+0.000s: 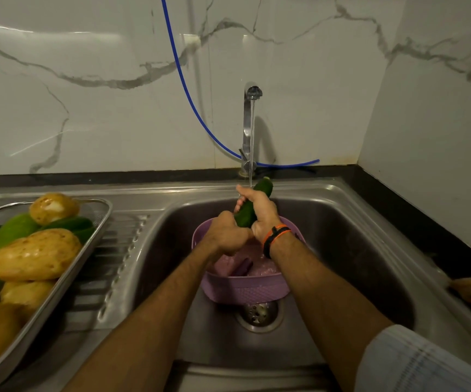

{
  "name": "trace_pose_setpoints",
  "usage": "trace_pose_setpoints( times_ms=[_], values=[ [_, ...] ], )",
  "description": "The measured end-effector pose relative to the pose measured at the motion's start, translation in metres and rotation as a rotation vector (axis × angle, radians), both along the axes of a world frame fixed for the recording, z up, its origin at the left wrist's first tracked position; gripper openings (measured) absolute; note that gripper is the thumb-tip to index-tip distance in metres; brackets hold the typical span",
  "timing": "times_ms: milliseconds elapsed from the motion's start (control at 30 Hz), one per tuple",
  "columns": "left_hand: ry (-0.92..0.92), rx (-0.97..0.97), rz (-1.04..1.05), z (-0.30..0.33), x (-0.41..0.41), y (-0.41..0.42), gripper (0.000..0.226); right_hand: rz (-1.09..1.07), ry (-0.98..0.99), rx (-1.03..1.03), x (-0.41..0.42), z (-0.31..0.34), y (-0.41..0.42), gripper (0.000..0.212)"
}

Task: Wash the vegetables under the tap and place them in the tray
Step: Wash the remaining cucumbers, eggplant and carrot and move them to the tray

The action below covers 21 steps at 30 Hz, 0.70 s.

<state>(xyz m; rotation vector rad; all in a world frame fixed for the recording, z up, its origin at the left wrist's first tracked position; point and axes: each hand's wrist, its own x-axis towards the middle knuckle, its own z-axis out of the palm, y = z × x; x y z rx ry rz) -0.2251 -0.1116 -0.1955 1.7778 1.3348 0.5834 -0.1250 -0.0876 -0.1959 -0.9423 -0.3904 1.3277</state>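
Steel sink (341, 222), cucumber (250, 210) tilted, tip up-right toward tap (248, 128)

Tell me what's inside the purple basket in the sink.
Inside the purple basket lies one dark purple vegetable in wet, foamy water. The hands and forearms cover most of the inside, so anything else there cannot be seen.

Open basin floor around the drain (257, 314); blocked in the middle by purple basket (242, 290), behind by tap (248, 128), left by full tray (93, 236).
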Motion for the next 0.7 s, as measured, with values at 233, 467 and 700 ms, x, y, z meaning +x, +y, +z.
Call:
trace_pose_setpoints(
  times_ms=[233,467,700],
  values=[
    [-0.047,-0.015,0.157,-0.01,-0.007,-0.005,0.009,-0.262,-0.644,0.175,-0.019,-0.003,0.006,0.034],
    [-0.115,-0.205,0.125,-0.011,-0.014,-0.012,0.008,-0.181,-0.405,0.109,-0.007,0.0,0.01,0.024],
    [-0.104,-0.201,0.111,-0.012,-0.015,-0.007,0.009,-0.097,-0.031,0.124,0.001,-0.001,0.008,0.018]
  ],
)
